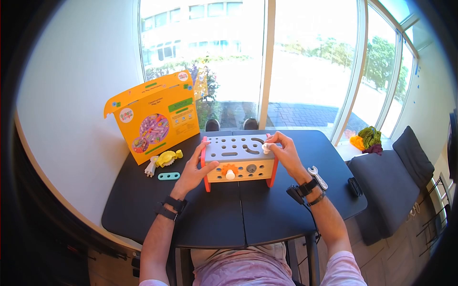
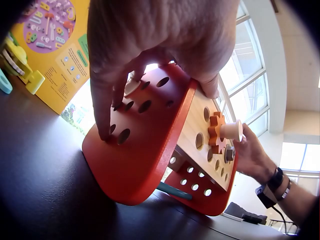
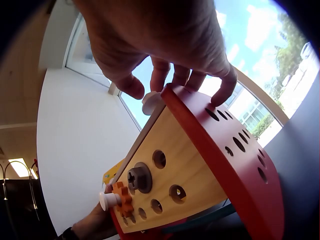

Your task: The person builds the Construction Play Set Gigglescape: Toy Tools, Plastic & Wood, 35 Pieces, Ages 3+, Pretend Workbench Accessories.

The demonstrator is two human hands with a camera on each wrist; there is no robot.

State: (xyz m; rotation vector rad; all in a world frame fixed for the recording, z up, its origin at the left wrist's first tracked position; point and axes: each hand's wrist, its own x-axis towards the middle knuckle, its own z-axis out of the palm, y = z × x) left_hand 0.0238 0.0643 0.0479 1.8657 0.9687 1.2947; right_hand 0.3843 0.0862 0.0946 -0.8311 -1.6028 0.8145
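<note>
A toy workbench (image 1: 214, 176) with red side panels, a grey slotted top and a wooden front stands on the black table. My left hand (image 1: 192, 171) holds its left end, fingers spread over the red panel (image 2: 135, 150) and thumb at the front. At the top's right end, my right hand (image 1: 288, 153) pinches a white peg (image 1: 265, 148) between thumb and fingers; some fingertips rest by the red side panel (image 3: 220, 135). The front carries an orange gear (image 2: 216, 132) with a white peg (image 2: 232, 131) through it, and beside it a grey bolt (image 3: 140, 177).
A yellow box (image 1: 162, 114) stands at the back left. Before it lie a yellow toy piece (image 1: 168, 158), a whitish piece (image 1: 151, 166) and a teal strip (image 1: 169, 176). A white wrench (image 1: 317, 178) lies right of my right wrist, with a black object (image 1: 355, 187) near the edge.
</note>
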